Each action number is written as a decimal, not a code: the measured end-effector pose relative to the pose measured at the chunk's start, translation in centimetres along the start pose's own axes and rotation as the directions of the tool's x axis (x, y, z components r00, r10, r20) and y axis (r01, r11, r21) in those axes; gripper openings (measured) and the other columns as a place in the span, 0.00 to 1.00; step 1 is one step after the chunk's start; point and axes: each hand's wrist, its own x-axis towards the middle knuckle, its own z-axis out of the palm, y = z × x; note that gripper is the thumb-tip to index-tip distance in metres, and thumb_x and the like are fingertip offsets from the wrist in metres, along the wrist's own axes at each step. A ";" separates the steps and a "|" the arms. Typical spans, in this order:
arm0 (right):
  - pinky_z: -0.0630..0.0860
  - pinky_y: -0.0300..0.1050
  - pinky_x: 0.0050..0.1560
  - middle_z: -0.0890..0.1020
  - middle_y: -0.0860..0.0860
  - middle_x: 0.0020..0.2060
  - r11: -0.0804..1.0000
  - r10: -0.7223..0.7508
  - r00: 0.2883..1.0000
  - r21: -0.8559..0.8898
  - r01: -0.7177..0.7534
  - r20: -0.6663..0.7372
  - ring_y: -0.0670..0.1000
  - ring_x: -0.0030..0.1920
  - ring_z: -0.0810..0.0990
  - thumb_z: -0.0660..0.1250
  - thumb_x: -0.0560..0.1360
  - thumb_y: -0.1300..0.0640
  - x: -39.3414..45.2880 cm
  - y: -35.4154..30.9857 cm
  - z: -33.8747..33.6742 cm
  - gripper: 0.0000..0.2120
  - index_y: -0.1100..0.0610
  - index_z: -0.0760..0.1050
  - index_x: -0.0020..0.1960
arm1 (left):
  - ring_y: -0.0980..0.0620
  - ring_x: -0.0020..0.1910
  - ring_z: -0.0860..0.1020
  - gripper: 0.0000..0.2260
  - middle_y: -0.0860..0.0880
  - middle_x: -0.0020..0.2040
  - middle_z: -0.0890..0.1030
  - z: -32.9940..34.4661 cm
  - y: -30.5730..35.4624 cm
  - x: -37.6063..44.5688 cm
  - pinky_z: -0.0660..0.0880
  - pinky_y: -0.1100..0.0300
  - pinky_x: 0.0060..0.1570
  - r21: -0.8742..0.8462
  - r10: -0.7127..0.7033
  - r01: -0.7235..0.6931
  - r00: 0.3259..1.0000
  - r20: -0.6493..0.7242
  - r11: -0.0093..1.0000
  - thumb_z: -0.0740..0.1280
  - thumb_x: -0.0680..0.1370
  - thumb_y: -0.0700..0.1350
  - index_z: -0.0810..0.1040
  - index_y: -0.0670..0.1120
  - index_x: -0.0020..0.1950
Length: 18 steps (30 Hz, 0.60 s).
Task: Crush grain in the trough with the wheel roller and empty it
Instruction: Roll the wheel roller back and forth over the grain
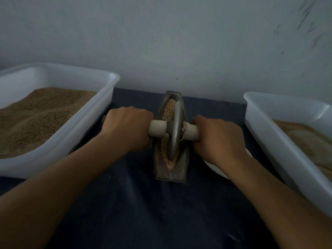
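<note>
Centrally, metal disc roller [175, 128], granular grain [168, 112].

Two bare hands, the left hand [125, 128] and the right hand [218, 139], each grip one end of a single wheel roller [175, 130] standing in one boat-shaped trough [170, 169] of grain [168, 109]. Two white plastic tubs flank it, the left tub [107, 97] and the right tub [260, 123], each holding brown meal. One white plate [217, 168] shows partly under the right wrist.
</note>
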 end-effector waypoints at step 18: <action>0.59 0.41 0.30 0.75 0.44 0.39 0.994 0.084 0.944 0.043 -0.103 0.320 0.46 0.33 0.67 0.67 0.69 0.47 6.3 1.8 2.3 0.07 0.41 0.73 0.46 | 0.49 0.38 0.73 0.13 0.53 0.36 0.70 1.4 -0.2 5.1 0.68 0.53 0.37 0.076 -0.022 0.021 1.000 0.017 0.997 0.71 0.73 0.57 0.78 0.56 0.55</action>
